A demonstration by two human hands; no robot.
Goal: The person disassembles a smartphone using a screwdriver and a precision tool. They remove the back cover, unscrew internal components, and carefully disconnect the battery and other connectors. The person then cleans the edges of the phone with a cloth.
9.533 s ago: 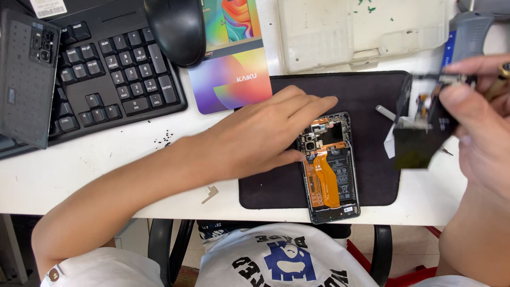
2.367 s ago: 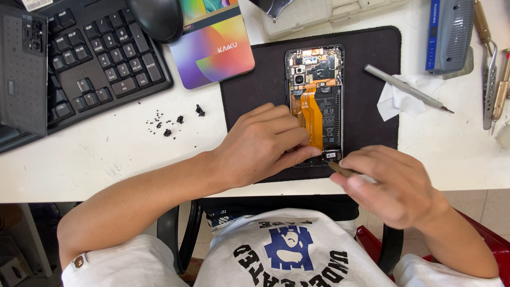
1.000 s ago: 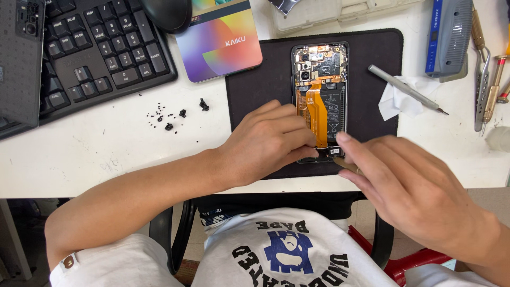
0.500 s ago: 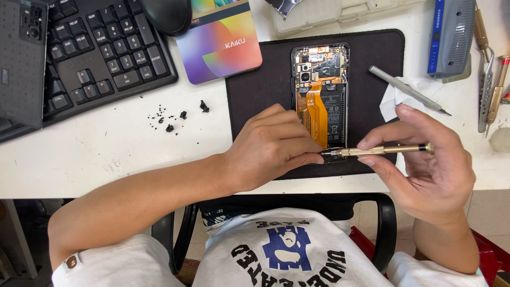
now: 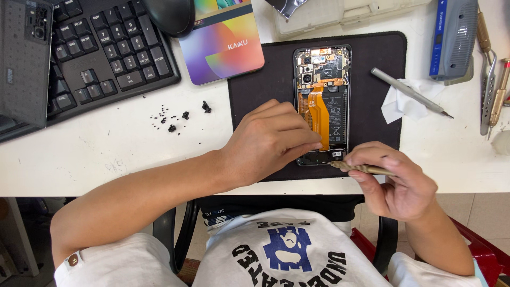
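Pinning the phone [image 5: 322, 103] down: my left hand [image 5: 268, 141], fingers curled and pressed on its lower left edge. Landmark: the phone, back cover off, orange flex cable showing, lying upright in the middle of the black mat [image 5: 377, 79].

- Right hand [image 5: 396, 180]: at the phone's lower right corner, fingers clenched around a brass screwdriver [image 5: 364, 169]; its tip touches the phone's bottom edge.
- Grey tool [image 5: 410, 92]: right of the phone, lying across a white tissue [image 5: 404, 103] at the mat's edge.
- Card [image 5: 223, 45], rainbow-coloured: up and left of the phone, on the tabletop [image 5: 106, 154].
- Black crumbs [image 5: 175, 116]: well left of the phone.
- Keyboard [image 5: 109, 45]: far left, beyond the card.
- Grey case [image 5: 454, 40] and more tools [image 5: 491, 79]: far right of the phone.
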